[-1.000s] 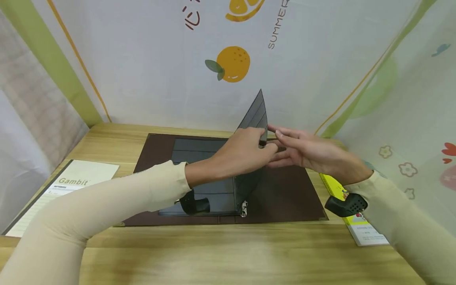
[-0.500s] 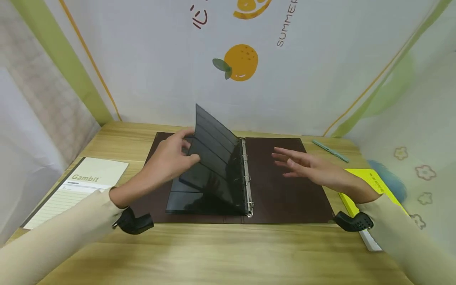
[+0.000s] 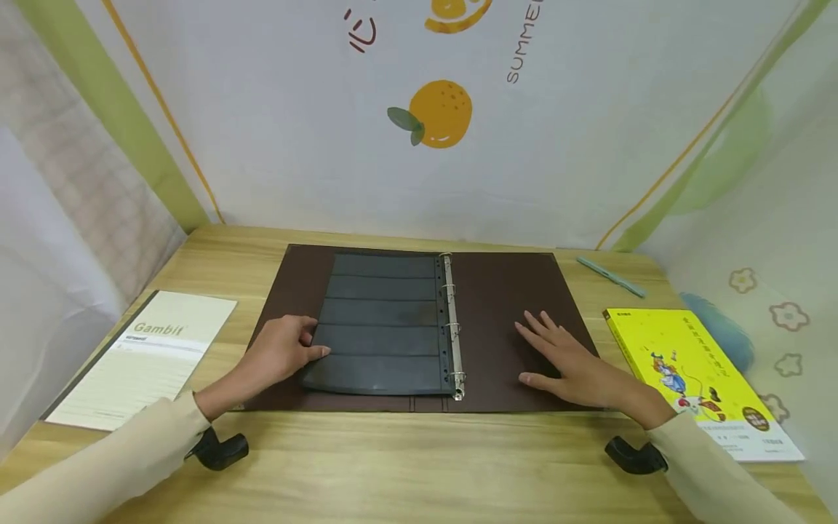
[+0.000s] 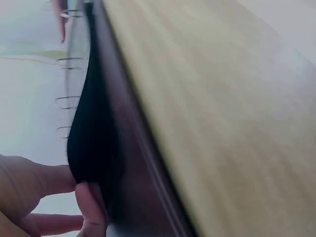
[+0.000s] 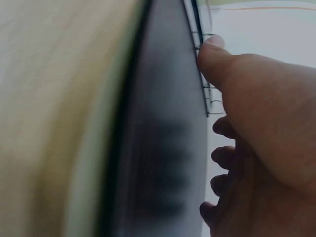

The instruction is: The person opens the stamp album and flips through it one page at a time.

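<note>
A dark brown ring binder point(image 3: 504, 364) lies open on the wooden table. Black pocket pages point(image 3: 382, 338) with several horizontal strips lie over its left side, their punched edge along the metal rings point(image 3: 452, 324). My left hand point(image 3: 278, 353) pinches the left edge of the black page between thumb and fingers; in the left wrist view the page point(image 4: 91, 143) bows slightly upward there. Over the bare right cover, my right hand point(image 3: 576, 367) has its fingers spread and holds nothing. In the right wrist view that hand point(image 5: 271, 118) appears just above the cover.
A Gambit notebook point(image 3: 144, 356) lies at the left of the table. To the right is a yellow book point(image 3: 694, 364) with a cartoon cover, and behind it a teal pen-like stick point(image 3: 610, 276). A printed white curtain point(image 3: 314, 145) hangs behind the table.
The black page, upright over the rings before, has swung left and down flat with my left hand. My right hand has drawn away to the right and lowered over the cover.
</note>
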The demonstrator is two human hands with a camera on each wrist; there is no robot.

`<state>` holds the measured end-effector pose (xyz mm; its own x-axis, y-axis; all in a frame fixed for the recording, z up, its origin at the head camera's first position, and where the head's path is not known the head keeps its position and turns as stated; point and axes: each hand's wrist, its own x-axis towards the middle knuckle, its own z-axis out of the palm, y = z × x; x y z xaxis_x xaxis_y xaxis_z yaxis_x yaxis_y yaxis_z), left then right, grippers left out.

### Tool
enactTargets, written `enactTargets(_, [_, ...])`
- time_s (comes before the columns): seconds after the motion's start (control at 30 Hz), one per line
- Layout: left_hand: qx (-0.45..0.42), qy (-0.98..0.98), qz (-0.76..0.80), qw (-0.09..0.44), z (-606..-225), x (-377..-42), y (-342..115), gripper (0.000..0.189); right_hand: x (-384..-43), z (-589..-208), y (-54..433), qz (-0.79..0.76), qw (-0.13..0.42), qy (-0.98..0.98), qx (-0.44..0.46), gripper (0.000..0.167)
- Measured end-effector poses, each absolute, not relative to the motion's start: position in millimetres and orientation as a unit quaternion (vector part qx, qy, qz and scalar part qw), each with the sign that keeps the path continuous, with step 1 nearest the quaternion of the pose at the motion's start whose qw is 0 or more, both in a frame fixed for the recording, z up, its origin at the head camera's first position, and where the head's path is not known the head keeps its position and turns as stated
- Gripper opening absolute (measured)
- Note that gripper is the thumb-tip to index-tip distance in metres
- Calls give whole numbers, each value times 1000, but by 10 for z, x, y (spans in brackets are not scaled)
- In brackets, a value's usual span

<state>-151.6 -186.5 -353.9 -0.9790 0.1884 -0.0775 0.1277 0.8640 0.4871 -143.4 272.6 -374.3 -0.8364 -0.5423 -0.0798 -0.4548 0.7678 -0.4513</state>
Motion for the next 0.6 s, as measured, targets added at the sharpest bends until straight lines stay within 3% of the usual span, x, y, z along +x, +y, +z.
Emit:
enactTargets(0.43, [135,978,160,19,-3626,-1485,-1843,52,-1351,-3922,2694,-198,109,940,-254,79])
enactTargets(0.6, [204,974,85,-45,-3630,-1554,-2014,56,-1433,-3890,2695,-188,91,948,-239,76])
